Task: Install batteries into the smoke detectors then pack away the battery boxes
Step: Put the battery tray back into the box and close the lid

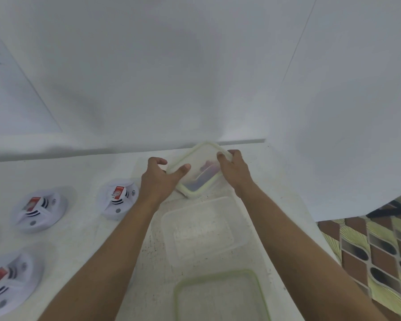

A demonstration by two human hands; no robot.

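Note:
A small clear battery box [198, 171] with a green-rimmed lid sits at the back of the white counter, dark and red items showing inside. My left hand [159, 179] holds its left edge, thumb on the lid. My right hand [235, 169] grips its right edge, fingers curled over the rim. Three white smoke detectors lie face up to the left, each with a red battery in it: one [119, 196] close to my left wrist, one [41, 212] further left, one [8, 281] at the lower left.
A clear open container [206, 230] stands just in front of the box. A green-rimmed lid [220, 295] lies nearer me. A white wall rises behind the counter [83, 251]. Patterned floor tiles [377, 258] show past the counter's right edge.

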